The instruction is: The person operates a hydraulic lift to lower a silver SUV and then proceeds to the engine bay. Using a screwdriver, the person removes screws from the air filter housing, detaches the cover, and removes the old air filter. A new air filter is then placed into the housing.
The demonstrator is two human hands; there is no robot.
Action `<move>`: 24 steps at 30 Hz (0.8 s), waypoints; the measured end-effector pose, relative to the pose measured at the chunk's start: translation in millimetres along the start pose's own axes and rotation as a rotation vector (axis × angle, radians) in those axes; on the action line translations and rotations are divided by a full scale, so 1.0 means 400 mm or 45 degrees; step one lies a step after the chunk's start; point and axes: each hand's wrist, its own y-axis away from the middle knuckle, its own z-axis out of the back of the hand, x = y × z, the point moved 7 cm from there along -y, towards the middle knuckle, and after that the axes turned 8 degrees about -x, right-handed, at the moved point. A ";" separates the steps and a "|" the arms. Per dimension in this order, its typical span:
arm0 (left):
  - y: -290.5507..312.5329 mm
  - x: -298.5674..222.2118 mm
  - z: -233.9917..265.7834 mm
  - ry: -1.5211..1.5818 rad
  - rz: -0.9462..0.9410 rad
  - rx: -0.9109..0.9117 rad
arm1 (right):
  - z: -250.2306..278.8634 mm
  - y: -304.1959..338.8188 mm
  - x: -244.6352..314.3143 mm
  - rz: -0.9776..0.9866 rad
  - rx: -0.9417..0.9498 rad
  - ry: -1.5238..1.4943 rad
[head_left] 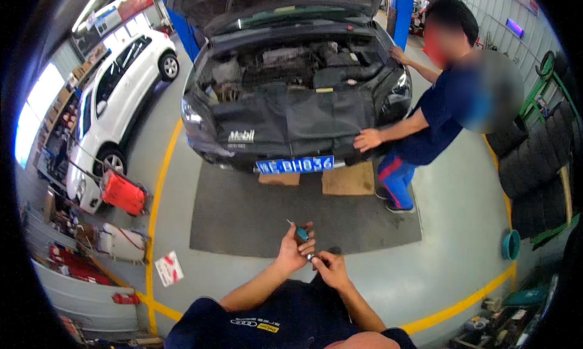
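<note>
My left hand is closed around a small screwdriver-like tool with a teal and dark handle, its thin shaft pointing up and to the left. Close beside it, the fingers of my right hand pinch a small shiny metal piece, too small to name. Both hands are held in front of my body, above the floor. Ahead of them stands a dark car with its hood raised and a black fender cover draped over its front.
A co-worker leans at the car's right front, one hand on the cover. Cardboard pieces lie under the bumper on a dark mat. To the left are a white car and a red wheeled unit; stacked tires line the right.
</note>
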 end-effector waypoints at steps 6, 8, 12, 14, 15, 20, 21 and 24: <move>-0.168 -0.240 -0.166 0.073 -0.319 -0.142 | 0.044 -0.365 0.092 0.269 0.212 -0.003; -0.211 -0.320 -0.201 0.032 -0.399 -0.151 | 0.060 -0.479 0.135 0.243 0.265 -0.002; -0.321 -0.419 -0.307 -0.046 -0.346 -0.209 | 0.050 -0.691 0.119 0.027 0.311 -0.203; -0.412 -0.472 -0.366 -0.069 -0.315 -0.097 | 0.050 -0.799 0.129 0.038 0.303 -0.251; -0.452 -0.501 -0.402 -0.106 -0.310 -0.055 | 0.047 -0.849 0.138 0.014 0.262 -0.254; -0.642 -0.677 -0.549 -0.327 -0.164 0.062 | 0.027 -1.110 0.171 -0.007 -0.003 -0.187; -0.669 -0.712 -0.587 -0.332 -0.129 0.168 | 0.021 -1.160 0.192 -0.029 -0.050 -0.172; -0.728 -0.808 -0.682 -0.464 -0.122 0.143 | -0.008 -1.299 0.236 -0.014 -0.139 -0.271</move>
